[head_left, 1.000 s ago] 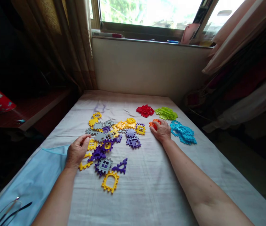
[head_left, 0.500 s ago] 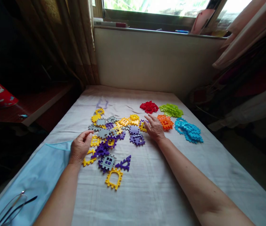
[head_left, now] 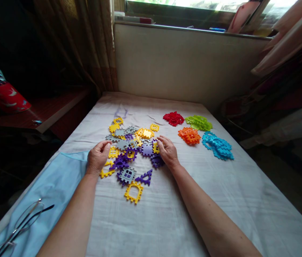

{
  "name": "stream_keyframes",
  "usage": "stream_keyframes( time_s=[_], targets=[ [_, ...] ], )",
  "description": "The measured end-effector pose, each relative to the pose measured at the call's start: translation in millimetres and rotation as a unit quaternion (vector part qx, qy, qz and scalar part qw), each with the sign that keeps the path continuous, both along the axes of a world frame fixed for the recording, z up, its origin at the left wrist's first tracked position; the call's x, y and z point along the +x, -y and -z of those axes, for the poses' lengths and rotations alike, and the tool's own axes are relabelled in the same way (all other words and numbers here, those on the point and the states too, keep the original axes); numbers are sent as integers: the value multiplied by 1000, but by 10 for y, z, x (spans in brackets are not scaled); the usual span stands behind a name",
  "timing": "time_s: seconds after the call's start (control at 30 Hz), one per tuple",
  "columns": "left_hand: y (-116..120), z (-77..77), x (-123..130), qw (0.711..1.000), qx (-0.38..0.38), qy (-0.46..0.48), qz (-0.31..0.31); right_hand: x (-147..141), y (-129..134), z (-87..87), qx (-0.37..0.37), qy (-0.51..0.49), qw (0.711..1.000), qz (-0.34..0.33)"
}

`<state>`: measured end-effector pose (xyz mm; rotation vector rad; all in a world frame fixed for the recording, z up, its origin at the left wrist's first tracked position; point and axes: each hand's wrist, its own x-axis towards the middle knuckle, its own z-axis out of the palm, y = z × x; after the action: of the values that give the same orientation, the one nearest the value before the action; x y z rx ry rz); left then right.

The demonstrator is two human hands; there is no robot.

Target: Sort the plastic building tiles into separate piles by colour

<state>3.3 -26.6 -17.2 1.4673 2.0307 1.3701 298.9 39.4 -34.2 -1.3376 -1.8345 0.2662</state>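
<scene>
Yellow, purple and grey toothed plastic pieces lie mixed in the middle of the bed-like surface. My left hand (head_left: 99,157) is at the left edge of this mix, thumb and fingers pressed together beside a yellow window piece (head_left: 114,152); whether something small is between them is hidden. On the right side of the mix, my right hand (head_left: 167,151) has its fingers closed at a yellow piece (head_left: 155,147), over dark purple pieces (head_left: 156,160). Nearest to me are a yellow arch frame (head_left: 134,192), a purple triangle (head_left: 145,177) and a grey window piece (head_left: 127,175).
Red (head_left: 173,118), green (head_left: 199,122), orange (head_left: 189,136) and blue (head_left: 217,145) heaps of pieces lie at the right. Glasses (head_left: 24,226) rest on light blue cloth (head_left: 68,178) at the left. A red container (head_left: 9,98) is on a side table.
My right hand has moved left and away from the orange heap, its fingers closing at the yellow and purple pieces. The whole view has shifted slightly. My left hand keeps its pinch.
</scene>
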Motion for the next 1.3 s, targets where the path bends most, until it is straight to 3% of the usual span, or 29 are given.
stream_keyframes(
  time_s=[0.1,0.27,0.4,0.6,0.7,0.83,0.93,1.0,1.2,1.3],
  targets=[
    [0,-12,5,1000,0,-8,-1,140,403,-100,43,40,998,-30],
    [12,-33,15,1000,5,-19,0,189,973,-176,68,196,961,-182],
    [32,-30,17,1000,12,-18,-9,125,1064,-178,68,243,944,-212],
    [74,-44,47,997,31,-63,-46,102,1107,-159,63,233,948,-209],
    [128,-70,88,991,70,-101,-61,174,1115,-131,92,213,958,-171],
    [262,-95,189,982,126,-127,-59,451,994,-88,104,193,976,11],
    [396,-107,324,978,142,-153,-16,727,873,-16,53,192,969,147],
    [485,-108,439,972,143,-182,39,864,820,48,21,188,962,198],
    [658,-32,744,915,131,-303,233,947,779,159,-2,173,961,217],
    [676,15,798,888,103,-361,265,922,801,130,17,159,967,197]
  ],
)
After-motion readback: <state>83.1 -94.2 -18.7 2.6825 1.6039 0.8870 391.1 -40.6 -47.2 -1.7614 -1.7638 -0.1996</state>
